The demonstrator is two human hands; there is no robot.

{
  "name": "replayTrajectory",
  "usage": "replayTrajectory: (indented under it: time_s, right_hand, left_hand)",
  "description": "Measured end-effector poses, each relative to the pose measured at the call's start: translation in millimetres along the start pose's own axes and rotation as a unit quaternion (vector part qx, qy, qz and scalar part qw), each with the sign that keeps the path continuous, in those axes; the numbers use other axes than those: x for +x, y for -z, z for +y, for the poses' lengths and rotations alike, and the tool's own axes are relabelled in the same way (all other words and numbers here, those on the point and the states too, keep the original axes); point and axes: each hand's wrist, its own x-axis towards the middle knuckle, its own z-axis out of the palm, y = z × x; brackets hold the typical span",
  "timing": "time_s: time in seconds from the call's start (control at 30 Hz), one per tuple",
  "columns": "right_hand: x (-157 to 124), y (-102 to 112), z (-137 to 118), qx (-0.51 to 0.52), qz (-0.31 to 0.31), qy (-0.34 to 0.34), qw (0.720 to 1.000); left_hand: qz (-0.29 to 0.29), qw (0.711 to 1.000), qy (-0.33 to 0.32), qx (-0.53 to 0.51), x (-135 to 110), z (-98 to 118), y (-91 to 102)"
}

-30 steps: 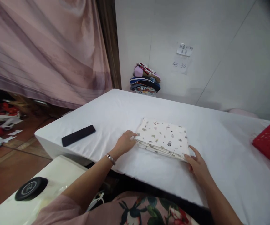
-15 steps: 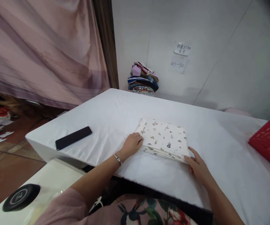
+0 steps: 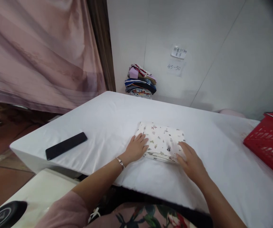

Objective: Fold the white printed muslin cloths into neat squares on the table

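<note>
A folded cream cloth (image 3: 163, 139) with small printed figures lies on the white table (image 3: 117, 117). My left hand (image 3: 136, 148) lies flat on the cloth's near left corner, fingers stretched out. My right hand (image 3: 190, 161) rests flat on the cloth's near right corner, fingers spread. Neither hand holds anything. A thin bracelet circles my left wrist.
A black phone (image 3: 66, 145) lies near the table's left edge. A red plastic basket (image 3: 268, 144) stands at the right. A pile of folded clothes (image 3: 140, 80) sits by the wall under two paper notes (image 3: 177, 60). A pink curtain (image 3: 39, 53) hangs at the left.
Both hands have moved from the cloth's edges up onto its top surface and now lie flat on it. The view has shifted slightly right.
</note>
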Motion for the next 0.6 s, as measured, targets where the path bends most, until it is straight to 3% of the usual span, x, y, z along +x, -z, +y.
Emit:
replayTrajectory:
  time_s: [0.13, 0.33, 0.43, 0.6]
  right_hand:
    - [19.6, -11.2, -22.4, 0.008, -0.028, 0.073, 0.997]
    - [33.3, -45.7, -15.8, -0.081, -0.177, 0.049, 0.98]
    - [31.6, -53.2, -10.7, -0.093, -0.177, 0.051, 0.978]
    - [28.9, -52.6, -9.5, -0.086, -0.18, 0.051, 0.979]
  left_hand:
    - [-0.02, 1.0, 0.015, 0.01, -3.8, 2.8, 1.6]
    - [-0.039, 0.999, 0.02, -0.008, -2.0, -1.3, 6.3]
    - [-0.056, 0.998, 0.02, -0.012, 11.1, -1.0, 10.6]
    - [-0.016, 0.999, 0.015, 0.025, 36.7, 1.5, 6.7]
